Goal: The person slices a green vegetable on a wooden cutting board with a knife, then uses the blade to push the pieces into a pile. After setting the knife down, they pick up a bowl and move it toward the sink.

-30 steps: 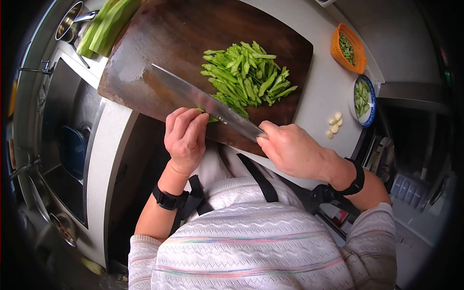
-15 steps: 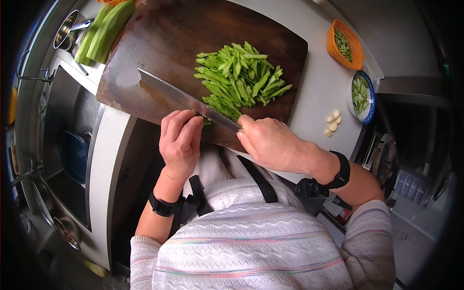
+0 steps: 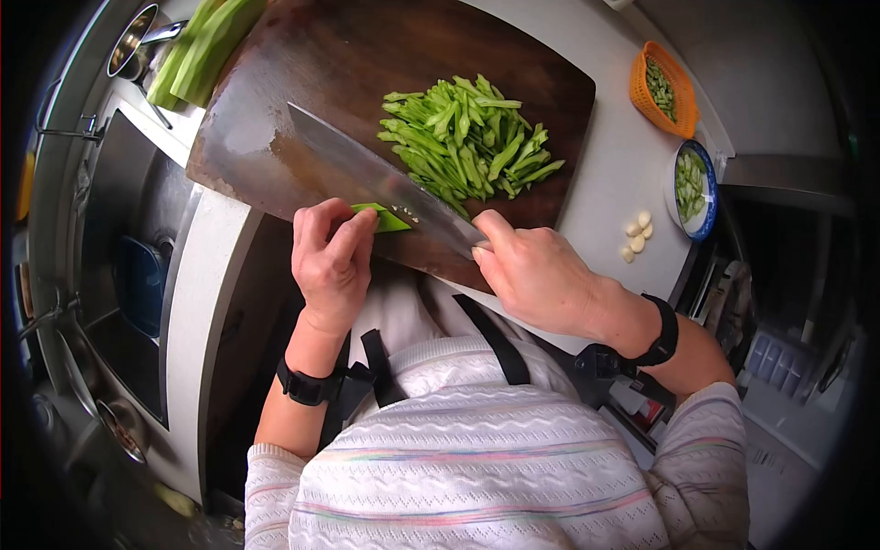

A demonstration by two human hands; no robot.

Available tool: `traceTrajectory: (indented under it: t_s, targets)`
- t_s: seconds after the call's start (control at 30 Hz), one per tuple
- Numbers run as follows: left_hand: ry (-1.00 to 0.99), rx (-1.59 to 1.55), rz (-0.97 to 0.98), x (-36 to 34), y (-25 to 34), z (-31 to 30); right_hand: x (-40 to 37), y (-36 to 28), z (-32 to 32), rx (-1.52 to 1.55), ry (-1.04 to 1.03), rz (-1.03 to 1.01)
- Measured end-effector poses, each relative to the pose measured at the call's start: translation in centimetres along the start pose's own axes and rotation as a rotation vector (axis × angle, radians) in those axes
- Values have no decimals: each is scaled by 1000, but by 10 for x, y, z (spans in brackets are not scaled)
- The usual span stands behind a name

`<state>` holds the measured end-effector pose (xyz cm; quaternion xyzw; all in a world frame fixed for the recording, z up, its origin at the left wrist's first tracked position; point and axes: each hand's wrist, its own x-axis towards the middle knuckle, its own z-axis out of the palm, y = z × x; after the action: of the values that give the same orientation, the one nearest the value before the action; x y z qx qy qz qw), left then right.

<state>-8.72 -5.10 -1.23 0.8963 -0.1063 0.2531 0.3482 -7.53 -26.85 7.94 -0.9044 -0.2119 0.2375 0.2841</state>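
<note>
My right hand (image 3: 545, 280) is closed round the handle of a wide-bladed kitchen knife (image 3: 353, 160). Its blade points up and to the left over the dark wooden cutting board (image 3: 316, 55), with a few small pale bits stuck to its side. Close to the board's near edge, my left hand (image 3: 328, 266) pinches a bright green vegetable piece (image 3: 387, 218) between its fingertips. That piece lies just on the near side of the blade. Beyond the knife is a loose heap of green vegetable strips (image 3: 467, 142).
Long pale-green vegetable lengths (image 3: 206, 55) lie left of the board, beside a metal pot (image 3: 133, 41). A sink (image 3: 110, 192) is at left. Rightward are an orange basket (image 3: 692, 115), a blue-rimmed bowl (image 3: 704, 215) of cut greens, and several garlic cloves (image 3: 637, 236).
The knife has moved a little away from my left hand, up and to the right. More of the green piece now shows beside the blade. My left hand has shifted slightly left.
</note>
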Motion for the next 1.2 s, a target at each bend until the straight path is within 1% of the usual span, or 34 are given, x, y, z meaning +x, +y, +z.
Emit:
traceTrajectory:
  t_s: [0.33, 0.43, 0.5, 0.53, 0.6, 0.67, 0.73, 1.03, 1.2]
  targets:
    - [0, -6, 11, 0, 0, 0, -4, -5, -5, -22, -13, -13]
    - [5, -19, 19, 0, -1, 1, 3, -5, -7, 22, -69, 13]
    - [7, -16, 19, 0, -1, 1, 13, -8, -1, -61, -102, 20]
    - [7, -13, 24, 1, 0, 2, 14, -5, 1, -62, -97, 22]
    - [8, -13, 22, 1, -1, 2, 17, 0, 7, -57, -17, -32]
    - [5, -13, 17, 0, -1, 1, 15, 2, 4, -20, 0, -40]
    - [-16, -13, 12, 0, -1, -1, 10, -2, -2, -3, -76, 32]
    - [-15, -17, 7, 0, 0, -1, 0, -9, -10, 1, -63, -9]
    - [-11, -19, 3, -1, -1, 0, 1, -9, -9, -43, -74, 6]
